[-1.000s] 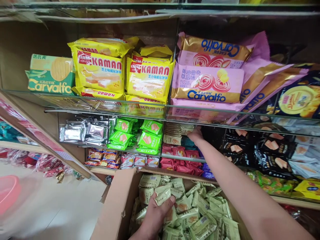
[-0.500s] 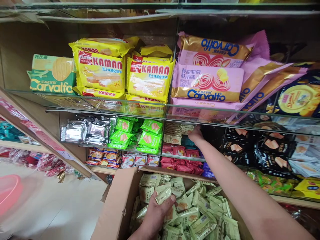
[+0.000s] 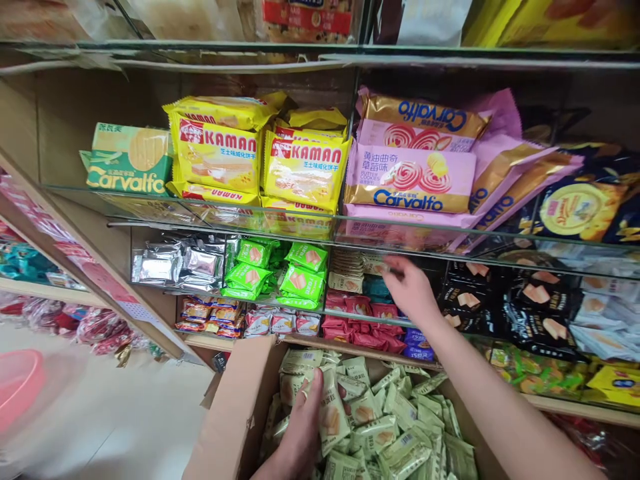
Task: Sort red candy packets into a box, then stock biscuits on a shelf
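My left hand (image 3: pixel 303 427) is over the open cardboard box (image 3: pixel 230 407), its fingers closed on a pale green wafer packet (image 3: pixel 333 413). Many like packets lie loose around and below it in the box. Higher up, my right hand (image 3: pixel 411 290) is at the lower glass shelf, beside stacked beige packets (image 3: pixel 346 272). Its thumb and fingers are bent and slightly apart, with no packet visible between them. The teal packets (image 3: pixel 377 290) lie just left of this hand.
Yellow KAMAN packs (image 3: pixel 217 157) and pink Carvalfo packs (image 3: pixel 410 170) fill the shelf above. Bright green packets (image 3: pixel 303 273) and black packets (image 3: pixel 543 300) flank the stack. A pink basin (image 3: pixel 20 387) stands on the floor at left.
My right hand has drawn back a little from the stack toward me. In my left hand the packet is now held more upright. The view has shifted slightly.
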Motion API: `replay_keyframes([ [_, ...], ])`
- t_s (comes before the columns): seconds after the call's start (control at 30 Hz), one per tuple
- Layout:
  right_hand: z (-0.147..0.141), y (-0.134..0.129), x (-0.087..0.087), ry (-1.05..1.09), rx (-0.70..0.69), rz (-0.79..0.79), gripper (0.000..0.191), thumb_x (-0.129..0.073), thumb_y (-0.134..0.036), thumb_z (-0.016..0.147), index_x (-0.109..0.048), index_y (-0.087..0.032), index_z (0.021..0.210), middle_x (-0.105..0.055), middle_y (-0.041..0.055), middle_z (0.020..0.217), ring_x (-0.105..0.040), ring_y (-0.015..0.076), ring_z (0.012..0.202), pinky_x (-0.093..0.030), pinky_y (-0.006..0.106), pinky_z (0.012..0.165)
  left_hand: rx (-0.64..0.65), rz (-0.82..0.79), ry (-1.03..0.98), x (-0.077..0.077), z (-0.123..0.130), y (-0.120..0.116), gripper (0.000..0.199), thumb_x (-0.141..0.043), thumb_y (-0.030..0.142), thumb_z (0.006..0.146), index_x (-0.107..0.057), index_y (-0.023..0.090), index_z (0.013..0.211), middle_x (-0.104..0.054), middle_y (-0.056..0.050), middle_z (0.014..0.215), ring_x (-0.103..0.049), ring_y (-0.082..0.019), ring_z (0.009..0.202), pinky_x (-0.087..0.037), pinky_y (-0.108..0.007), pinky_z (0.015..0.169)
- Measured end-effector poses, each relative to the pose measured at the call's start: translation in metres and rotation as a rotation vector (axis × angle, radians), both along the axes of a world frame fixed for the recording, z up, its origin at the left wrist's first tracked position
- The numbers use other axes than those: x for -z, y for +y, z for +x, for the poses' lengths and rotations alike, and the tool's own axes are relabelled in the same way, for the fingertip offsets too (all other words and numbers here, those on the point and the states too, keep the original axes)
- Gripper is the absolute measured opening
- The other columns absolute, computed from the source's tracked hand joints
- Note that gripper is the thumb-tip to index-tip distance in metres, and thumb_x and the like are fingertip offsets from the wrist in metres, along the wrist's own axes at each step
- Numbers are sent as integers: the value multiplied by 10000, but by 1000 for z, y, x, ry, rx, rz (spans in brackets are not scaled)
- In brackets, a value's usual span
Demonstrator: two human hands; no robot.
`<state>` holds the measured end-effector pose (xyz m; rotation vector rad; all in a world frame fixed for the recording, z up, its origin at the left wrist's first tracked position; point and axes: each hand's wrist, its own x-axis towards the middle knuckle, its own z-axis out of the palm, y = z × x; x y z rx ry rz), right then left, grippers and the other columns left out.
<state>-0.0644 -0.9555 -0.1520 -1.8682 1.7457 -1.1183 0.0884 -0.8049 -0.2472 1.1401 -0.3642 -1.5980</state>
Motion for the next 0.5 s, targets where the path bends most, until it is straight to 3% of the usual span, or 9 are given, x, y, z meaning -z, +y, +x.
replay_keyframes([
  [0.03,0,29,5,-87,-126,-22,263,-436,-277,776,-535,-208,1009,-607,61,966,-559,196,861,-431,291,766,21,-5,43,-2,0,0,516,-519,594,645,-611,137,867,-666,-88,709,-622,-242,748,-451,-362,733],
  [0.1,3,85,27,-190,-308,158,241,-445,-371,772,-563,-249,943,-617,39,811,-564,188,677,-456,301,615,67,-45,98,-5,-1,1,546,-467,611,673,-622,130,879,-668,-101,720,-620,-253,770,-451,-372,737],
  [0.17,10,128,59,-244,-370,343,286,-529,-409,711,-561,-254,949,-605,30,772,-543,178,592,-443,297,544,97,-91,61,-10,-3,3,556,-437,609,692,-629,131,901,-671,-104,764,-607,-258,828,-442,-369,766],
  [0.2,14,143,76,-310,-353,344,318,-560,-410,684,-558,-243,954,-599,25,752,-541,178,605,-442,297,566,95,-110,-3,-13,-5,4,544,-444,599,694,-630,137,914,-671,-98,804,-593,-254,871,-432,-356,790],
  [0.27,20,157,104,-444,-353,364,343,-576,-423,668,-564,-220,945,-591,16,707,-528,171,594,-430,285,555,93,-127,-159,-18,-10,6,495,-501,564,675,-629,155,923,-663,-82,891,-553,-241,957,-413,-314,828],
  [0.33,22,158,121,-568,-329,371,381,-582,-443,661,-566,-202,955,-580,9,685,-507,157,580,-418,272,545,100,-136,-246,-21,-15,6,449,-561,525,646,-620,171,915,-653,-71,931,-532,-233,987,-408,-290,828],
  [0.4,19,153,126,-645,-296,394,430,-609,-451,639,-562,-191,978,-563,2,676,-490,146,574,-408,261,541,118,-185,-218,-21,-19,6,441,-633,474,598,-592,174,918,-651,-72,909,-552,-232,938,-414,-301,812],
  [0.5,6,146,116,-705,-257,425,403,-611,-443,650,-568,-175,948,-551,8,694,-493,144,618,-404,252,570,139,-260,-132,-14,-25,4,548,-741,355,493,-527,172,962,-648,-65,875,-578,-216,840,-419,-327,796],
])
